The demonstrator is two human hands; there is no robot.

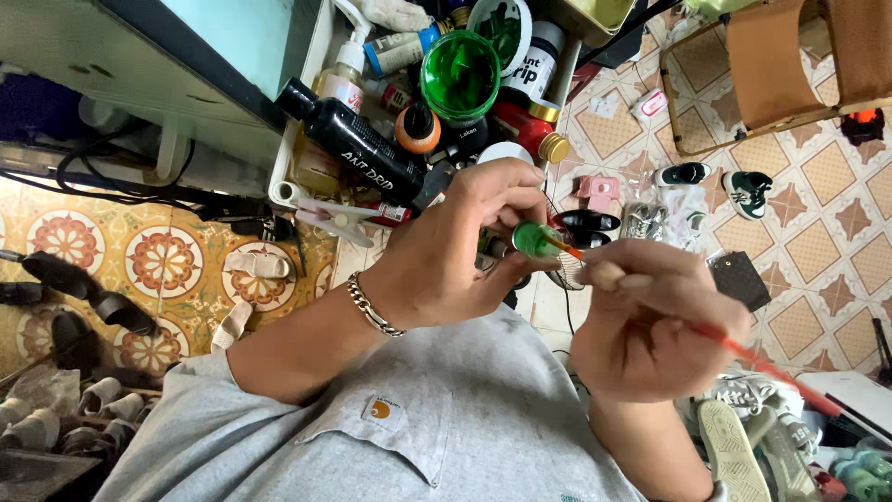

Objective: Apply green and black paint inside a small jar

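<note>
Tiled floor (836,232) w/ diamond pattern on the right, round flower tiles on the left, and many shoes lie around: black & white sneakers (715,181) well apart from the hands, pale sneakers (753,437) at the lower right. Above the hands stands a white tray (311,112) crowded w/ bottles: a big black bottle (358,144) lying tilted, an open green paint jar (459,76), a red bottle w/ gold cap (530,130), a white pump bottle (344,70).

Left hand (460,242), a silver chain bracelet (372,307) on its wrist, has fingers curled closed around a small green-topped paint bottle (535,240), held in the air just in front of the grey shirt (418,418). Right hand (650,321) pinches the orange-red brush (743,353) near its front, fingers closed on it; the tip touches the bottle's green mouth, though it is hard to tell if bristles are already inside.

To do this step well, I think: keep the bottle upright & steady, dip only the tip, wipe the excess on the rim, so no drip falls on the shirt.
</note>
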